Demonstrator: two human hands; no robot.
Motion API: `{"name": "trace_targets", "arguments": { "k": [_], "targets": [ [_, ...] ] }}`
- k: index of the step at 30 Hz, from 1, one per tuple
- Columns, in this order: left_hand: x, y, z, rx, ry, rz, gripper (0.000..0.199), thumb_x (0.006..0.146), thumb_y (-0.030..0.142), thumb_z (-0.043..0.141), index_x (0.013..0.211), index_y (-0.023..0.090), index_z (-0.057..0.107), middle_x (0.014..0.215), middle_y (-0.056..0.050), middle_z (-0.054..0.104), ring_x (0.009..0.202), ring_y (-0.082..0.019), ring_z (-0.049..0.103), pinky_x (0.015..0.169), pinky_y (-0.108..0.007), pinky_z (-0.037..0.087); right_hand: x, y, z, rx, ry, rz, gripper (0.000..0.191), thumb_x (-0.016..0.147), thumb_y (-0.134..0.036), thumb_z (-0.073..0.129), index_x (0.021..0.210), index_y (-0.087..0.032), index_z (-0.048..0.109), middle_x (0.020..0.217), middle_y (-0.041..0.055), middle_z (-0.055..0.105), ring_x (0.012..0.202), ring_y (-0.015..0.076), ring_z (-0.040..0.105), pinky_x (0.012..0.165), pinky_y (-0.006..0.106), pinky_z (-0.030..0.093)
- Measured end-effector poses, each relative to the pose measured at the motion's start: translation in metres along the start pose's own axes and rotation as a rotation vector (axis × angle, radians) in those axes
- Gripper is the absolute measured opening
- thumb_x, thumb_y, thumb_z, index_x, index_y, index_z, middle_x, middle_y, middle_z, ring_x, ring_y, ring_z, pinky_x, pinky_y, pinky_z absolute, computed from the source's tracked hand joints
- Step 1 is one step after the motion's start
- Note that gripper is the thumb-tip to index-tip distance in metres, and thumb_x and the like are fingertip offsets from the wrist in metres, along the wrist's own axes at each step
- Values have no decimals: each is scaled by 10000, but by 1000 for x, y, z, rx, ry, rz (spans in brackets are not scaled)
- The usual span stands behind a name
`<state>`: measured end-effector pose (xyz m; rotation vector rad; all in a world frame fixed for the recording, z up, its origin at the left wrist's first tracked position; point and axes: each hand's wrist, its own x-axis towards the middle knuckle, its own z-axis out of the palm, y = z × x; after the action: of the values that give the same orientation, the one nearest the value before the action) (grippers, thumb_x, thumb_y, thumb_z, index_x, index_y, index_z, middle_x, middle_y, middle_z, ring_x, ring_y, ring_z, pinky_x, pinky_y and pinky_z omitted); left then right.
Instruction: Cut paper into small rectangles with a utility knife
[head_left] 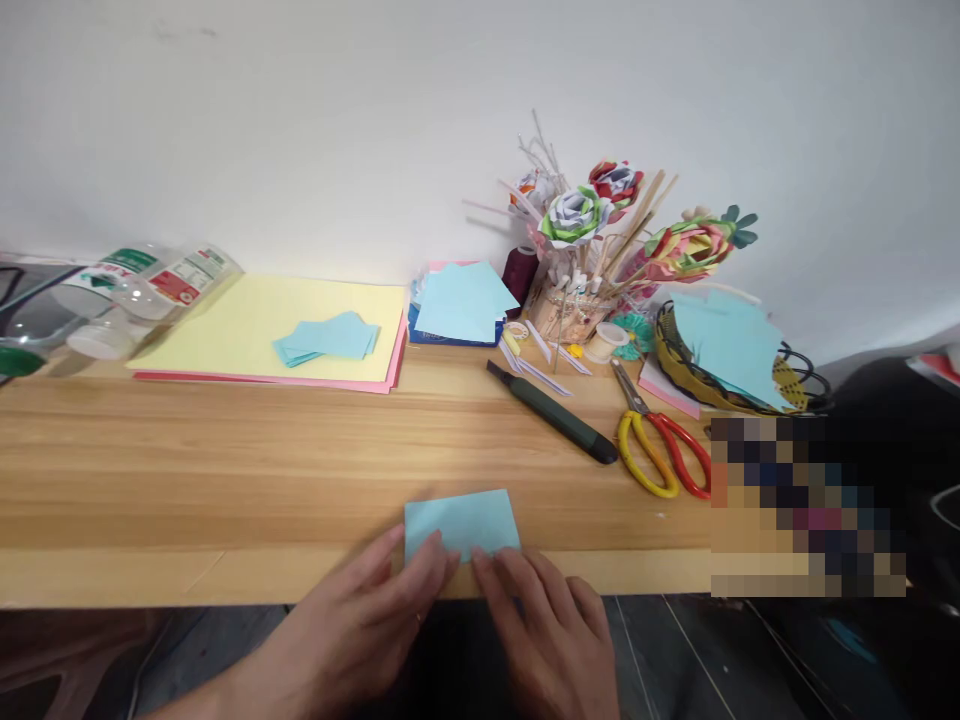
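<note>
A light blue sheet of paper [463, 520] lies at the front edge of the wooden table, a rectangle slightly turned. My left hand [373, 615] holds its near left side, thumb and fingers closed on the paper. On the near right side, my right hand [551, 620] grips the same sheet with fingertips pressed at the lower edge. The paper's near edge is partly hidden by my fingers, so I cannot tell whether it is folded there.
Scissors [660, 450] and a dark green pen-shaped tool [559, 415] lie beyond my right hand. Blue slips [330, 338] rest on yellow paper [210, 325]. Paper flowers [576, 215] stand in a holder; a basket [679, 365] holds blue sheets. Plastic bottles [169, 285] lie left.
</note>
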<state>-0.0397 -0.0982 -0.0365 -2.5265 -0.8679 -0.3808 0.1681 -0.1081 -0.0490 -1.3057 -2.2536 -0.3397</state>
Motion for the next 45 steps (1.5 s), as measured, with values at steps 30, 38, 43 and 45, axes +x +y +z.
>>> {"name": "trace_targets", "arguments": {
  "k": [30,38,43,45],
  "targets": [
    [-57,-21,-23,-360,-81,-160,506,890,112,405,1391,177,370,1353,-50,499,1347,-263,280,1063,-373,354,8,51,-15,-51,13,-123,391,823,-43,355,1065,-169,635,1023,40,679,976,133,583,874,248,441],
    [-9,-17,-13,-392,-151,-332,522,854,368,581,1326,197,442,1064,-107,559,1045,-284,501,973,-598,344,95,111,13,-350,-86,18,416,890,-243,434,1221,0,493,1153,221,581,1075,313,506,852,440,431],
    [15,-57,-5,-641,-97,-265,362,925,207,452,1283,167,482,1152,-126,569,1109,-231,493,914,-405,457,106,118,32,-400,-184,-34,305,885,-188,445,1112,-21,562,1038,192,633,1015,272,547,873,392,418],
    [19,-79,0,-664,-194,-181,464,852,196,590,1301,198,473,1382,-112,435,1310,-267,325,1037,-453,345,106,116,32,-408,-199,-59,278,882,-167,446,1075,-14,574,1045,205,625,1067,284,523,911,397,395]
  ]
}}
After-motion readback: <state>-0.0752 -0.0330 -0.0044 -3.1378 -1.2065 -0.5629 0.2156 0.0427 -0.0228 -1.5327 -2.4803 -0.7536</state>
